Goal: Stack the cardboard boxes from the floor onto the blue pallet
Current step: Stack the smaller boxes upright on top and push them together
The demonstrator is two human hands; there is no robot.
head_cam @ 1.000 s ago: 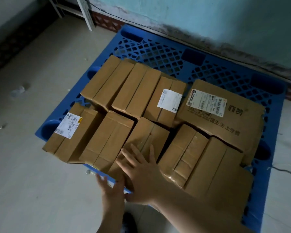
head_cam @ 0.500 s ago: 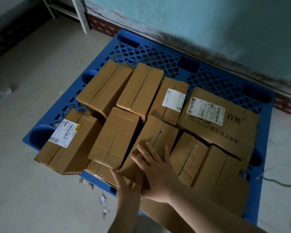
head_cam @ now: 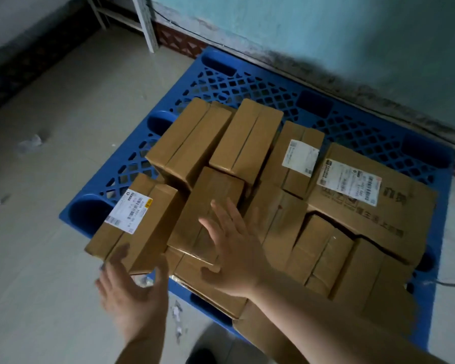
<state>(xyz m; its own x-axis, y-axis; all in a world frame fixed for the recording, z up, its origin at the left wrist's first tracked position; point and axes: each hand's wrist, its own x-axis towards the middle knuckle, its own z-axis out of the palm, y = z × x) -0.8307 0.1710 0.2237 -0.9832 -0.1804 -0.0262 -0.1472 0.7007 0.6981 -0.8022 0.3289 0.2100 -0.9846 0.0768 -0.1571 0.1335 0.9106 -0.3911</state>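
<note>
Several brown cardboard boxes lie packed on the blue pallet [head_cam: 247, 82], which rests on the floor against the wall. My right hand [head_cam: 234, 248] hovers flat, fingers spread, over a plain box [head_cam: 210, 200] at the front middle. My left hand [head_cam: 132, 292] is open below the front-left box [head_cam: 145, 232], which bears a white label; the fingertips are near its lower corner. A large labelled box [head_cam: 378, 206] sits at the right. Two long boxes [head_cam: 192, 143] lie at the back left. Neither hand grips anything.
Pale floor tiles [head_cam: 50, 179] spread out to the left, with scraps of litter [head_cam: 29, 143]. A white frame leg [head_cam: 145, 24] stands at the back wall. A thin cable [head_cam: 452, 283] lies at the right of the pallet. Paper bits [head_cam: 176, 313] lie by the pallet's front edge.
Both hands have left the front middle box; the right hand moved up over the box to its left, and the left hand swung left toward the labelled front-left box.
</note>
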